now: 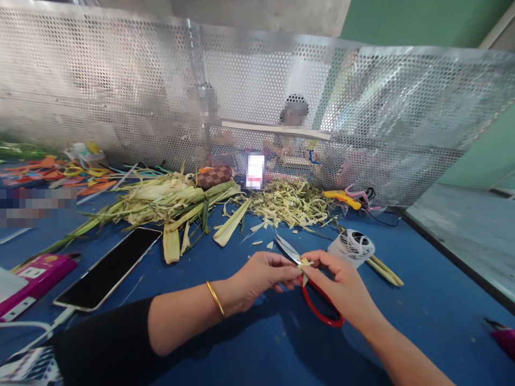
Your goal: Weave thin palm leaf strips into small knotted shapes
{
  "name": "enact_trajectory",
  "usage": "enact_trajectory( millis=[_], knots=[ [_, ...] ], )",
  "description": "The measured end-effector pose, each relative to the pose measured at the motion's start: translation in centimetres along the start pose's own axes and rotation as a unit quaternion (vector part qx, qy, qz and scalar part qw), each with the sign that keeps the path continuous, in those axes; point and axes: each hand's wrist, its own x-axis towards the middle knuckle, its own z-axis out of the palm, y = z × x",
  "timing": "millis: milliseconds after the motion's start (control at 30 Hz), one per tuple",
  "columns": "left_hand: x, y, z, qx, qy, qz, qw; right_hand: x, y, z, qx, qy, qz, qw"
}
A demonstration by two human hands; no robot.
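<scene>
My left hand (pixel 261 279) and my right hand (pixel 341 284) meet above the blue table (pixel 241 348), and both pinch a small pale piece of palm leaf (pixel 306 263) between thumb and fingertips. Red-handled scissors (pixel 317 305) lie on the table just under my right hand, their blades (pixel 287 249) pointing away to the upper left. A gold bangle (pixel 216 299) is on my left wrist. A heap of green and yellow palm leaves (pixel 173 201) lies beyond my hands, and a pile of cut leaf strips (pixel 289 202) sits to its right.
A phone (pixel 108 268) on a cable lies to the left, beside a pink box (pixel 36 273). A reel of white thread (pixel 354 246) stands near my right hand, with yellow sticks (pixel 384 271) beside it. A perforated metal screen (pixel 362 118) walls the table's back; people sit behind it.
</scene>
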Motion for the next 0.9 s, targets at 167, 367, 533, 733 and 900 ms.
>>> enact_trajectory(
  millis=[167, 367, 533, 733, 900],
  knots=[
    [0.2, -0.5, 0.4, 0.034, 0.023, 0.012, 0.999, 0.0, 0.2, 0.3, 0.057, -0.016, 0.042, 0.997],
    [0.4, -1.2, 0.3, 0.06, -0.011, 0.02, 0.998, 0.1, 0.4, 0.5, 0.054, 0.008, 0.069, 0.996],
    [0.5, -1.2, 0.2, 0.062, -0.018, 0.021, 0.998, 0.1, 0.5, 0.6, 0.049, 0.017, 0.057, 0.997],
    [0.6, -1.3, 0.2, 0.058, -0.015, 0.017, 0.998, 0.2, 0.4, 0.4, 0.057, -0.018, 0.044, 0.997],
    [0.7, -1.5, 0.1, 0.06, -0.025, 0.024, 0.998, 0.2, 0.4, 0.2, 0.05, -0.042, 0.05, 0.997]
  ],
)
